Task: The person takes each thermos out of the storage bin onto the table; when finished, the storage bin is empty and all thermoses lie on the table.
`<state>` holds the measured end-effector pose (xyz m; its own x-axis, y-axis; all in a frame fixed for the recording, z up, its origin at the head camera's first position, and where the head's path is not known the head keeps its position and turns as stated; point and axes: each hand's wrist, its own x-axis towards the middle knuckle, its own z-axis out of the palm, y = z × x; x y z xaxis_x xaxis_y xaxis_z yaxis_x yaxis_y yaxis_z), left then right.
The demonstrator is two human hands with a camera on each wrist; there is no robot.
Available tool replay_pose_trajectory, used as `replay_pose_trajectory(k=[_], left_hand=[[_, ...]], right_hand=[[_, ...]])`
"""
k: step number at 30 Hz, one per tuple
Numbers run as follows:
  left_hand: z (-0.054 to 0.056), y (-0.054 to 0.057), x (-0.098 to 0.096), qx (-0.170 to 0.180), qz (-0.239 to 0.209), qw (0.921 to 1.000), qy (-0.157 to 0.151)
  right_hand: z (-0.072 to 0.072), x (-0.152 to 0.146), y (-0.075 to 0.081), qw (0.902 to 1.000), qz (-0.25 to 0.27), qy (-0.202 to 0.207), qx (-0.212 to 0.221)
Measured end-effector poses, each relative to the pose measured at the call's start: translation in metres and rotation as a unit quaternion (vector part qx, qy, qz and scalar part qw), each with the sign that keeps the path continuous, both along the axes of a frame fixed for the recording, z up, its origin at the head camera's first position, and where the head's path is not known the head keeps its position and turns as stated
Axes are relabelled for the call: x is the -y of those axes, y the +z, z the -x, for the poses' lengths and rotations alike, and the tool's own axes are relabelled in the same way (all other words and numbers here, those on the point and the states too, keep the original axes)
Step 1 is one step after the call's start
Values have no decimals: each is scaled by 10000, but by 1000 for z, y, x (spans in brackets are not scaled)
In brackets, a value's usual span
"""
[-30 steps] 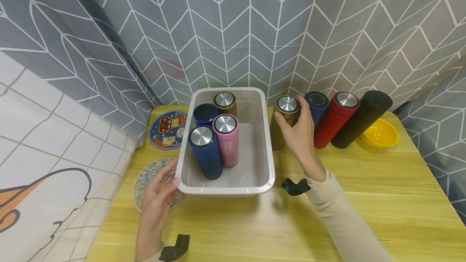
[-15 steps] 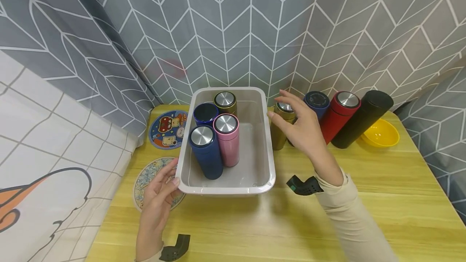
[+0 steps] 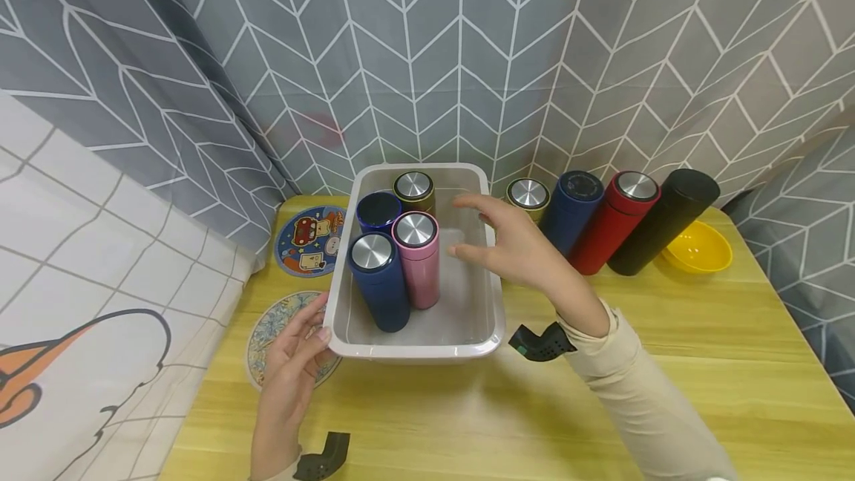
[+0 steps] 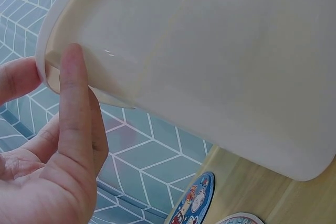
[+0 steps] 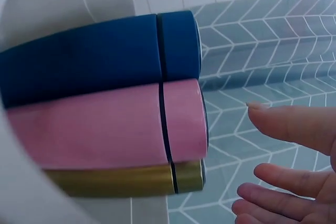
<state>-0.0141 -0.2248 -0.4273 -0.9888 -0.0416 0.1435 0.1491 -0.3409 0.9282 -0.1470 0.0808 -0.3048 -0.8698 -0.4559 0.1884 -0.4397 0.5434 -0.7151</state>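
My left hand (image 3: 287,366) pinches the near left corner of a white plastic bin (image 3: 414,351), thumb at the rim and fingers along the outer wall (image 4: 210,61). Inside the bin's left half stand a blue thermos bottle (image 3: 384,295), a pink thermos (image 3: 421,273), a gold one (image 3: 413,185) and one with a shiny dark-blue lid (image 3: 378,210). My right hand (image 3: 517,247) reaches over the bin's right rim, fingers spread and holding nothing. In the right wrist view its thumb and fingers stand apart from the pink thermos lid (image 5: 186,121).
Right of the bin stand another gold thermos (image 3: 528,193), partly behind my right hand, a blue one (image 3: 571,210), a red one (image 3: 617,221) and a tall black one (image 3: 664,221). A yellow bowl (image 3: 698,247) sits behind. Two round mats (image 3: 310,240) lie left; a patterned curtain (image 3: 441,58) hangs behind.
My right hand has let go of the gold thermos beside the bin and moved left over the bin. The left hand stays at the bin's corner.
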Motion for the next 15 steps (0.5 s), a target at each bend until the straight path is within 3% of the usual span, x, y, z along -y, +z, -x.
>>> replay_pose_trajectory(k=[8, 15], left_hand=[[1, -1, -1, -23, 6, 10000, -25], [0, -2, 0, -43, 8, 10000, -14]], right_hand=[[12, 14, -8, 9959, 593, 284, 617], [15, 28, -18, 9935, 625, 422, 857]])
